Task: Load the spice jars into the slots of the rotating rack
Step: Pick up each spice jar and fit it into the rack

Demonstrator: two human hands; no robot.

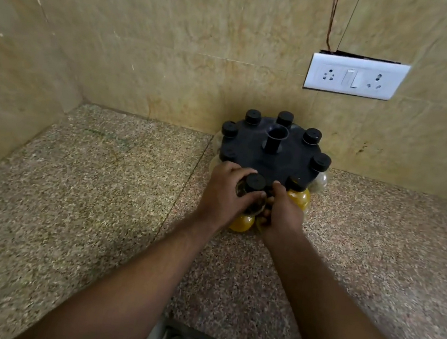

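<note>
hands: i count two, both bare, reaching forward over the counter point(66, 204).
left hand point(223, 191): fingers curled around the dark jar point(252, 189), closed on its body just under the black cap.
right hand point(283, 210): fingers bent against the same jar from the other side; i cannot tell how firmly it grips.
dark jar: at the near edge of the rack point(265, 152), upright, dark contents.
yellow jars: i see two, one point(241, 223) low beneath my hands, one point(298, 196) just right of them.
rack: round black plastic disc with a central tube, on speckled granite against the wall.
caps on the rim: seven more black round ones.
wall: beige stone, one white socket plate point(355, 76).
</note>
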